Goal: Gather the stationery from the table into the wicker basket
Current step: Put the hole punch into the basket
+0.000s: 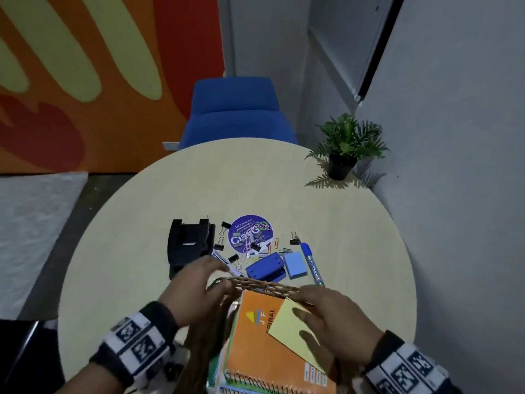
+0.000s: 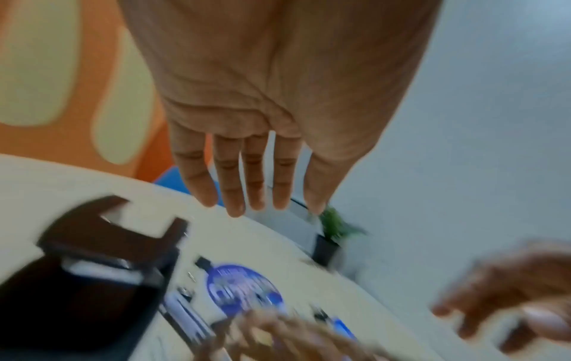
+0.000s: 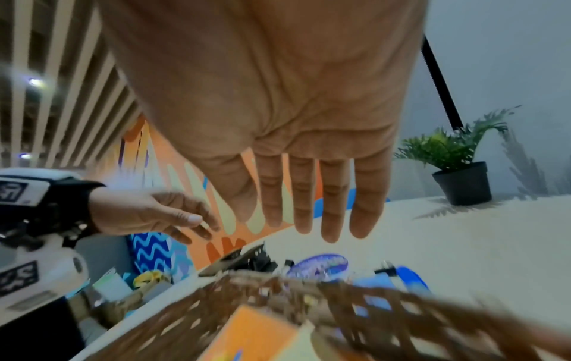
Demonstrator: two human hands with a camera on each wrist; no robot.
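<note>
The wicker basket (image 1: 264, 284) stands at the table's near edge and holds an orange spiral notebook (image 1: 255, 336) and a yellow note pad (image 1: 287, 331). My left hand (image 1: 207, 273) hovers over the basket's far left corner with straight fingers (image 2: 235, 195), holding nothing. Above the yellow pad at the basket's right side is my right hand (image 1: 318, 308), its fingers (image 3: 309, 207) also straight and empty. Beyond the basket lie a blue punch (image 1: 265, 268), a light blue pad (image 1: 295, 264), a blue marker (image 1: 311, 263), a black dispenser (image 1: 190, 245), and binder clips and paper clips around a purple round sticker (image 1: 250, 234).
The round beige table (image 1: 170, 194) carries a small potted plant (image 1: 345, 149) at its far right edge. A blue chair (image 1: 235, 112) stands behind the table. A grey wall runs close along the right side.
</note>
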